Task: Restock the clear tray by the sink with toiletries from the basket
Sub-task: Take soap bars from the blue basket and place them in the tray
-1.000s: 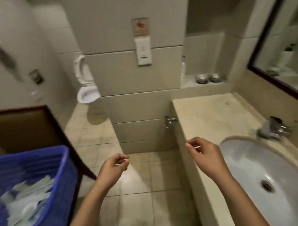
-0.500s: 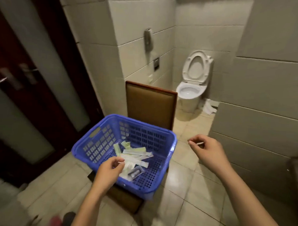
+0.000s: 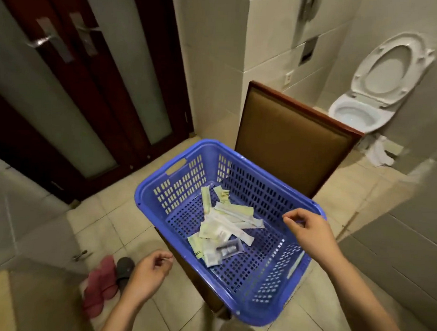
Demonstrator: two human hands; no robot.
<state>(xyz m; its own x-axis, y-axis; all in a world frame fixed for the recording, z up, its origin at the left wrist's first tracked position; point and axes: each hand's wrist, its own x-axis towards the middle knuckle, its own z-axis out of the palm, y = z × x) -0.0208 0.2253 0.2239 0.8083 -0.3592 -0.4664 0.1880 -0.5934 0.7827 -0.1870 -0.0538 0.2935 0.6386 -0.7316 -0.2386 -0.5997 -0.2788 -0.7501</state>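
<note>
A blue plastic basket [image 3: 147,190] stands on a chair seat in the middle of the view. Several white and pale green toiletry packets [image 3: 222,227] lie on its floor, with one dark sachet [image 3: 229,248] among them. My right hand [image 3: 309,233] hovers over the basket's right rim, fingers loosely curled, with nothing plainly in it. My left hand [image 3: 146,276] hangs left of the basket at its near corner, loosely curled and holding nothing. The clear tray and the sink are out of view.
The chair's brown padded back [image 3: 287,143] rises behind the basket. A toilet [image 3: 358,115] with its lid up stands at the far right. Dark doors with frosted panels [image 3: 66,85] fill the left. Pink and dark slippers [image 3: 101,285] lie on the tiled floor.
My view has swung left from the sink counter to the basket, which now sits closer and more central. My right hand has come over the basket's rim; my left has dropped beside it.
</note>
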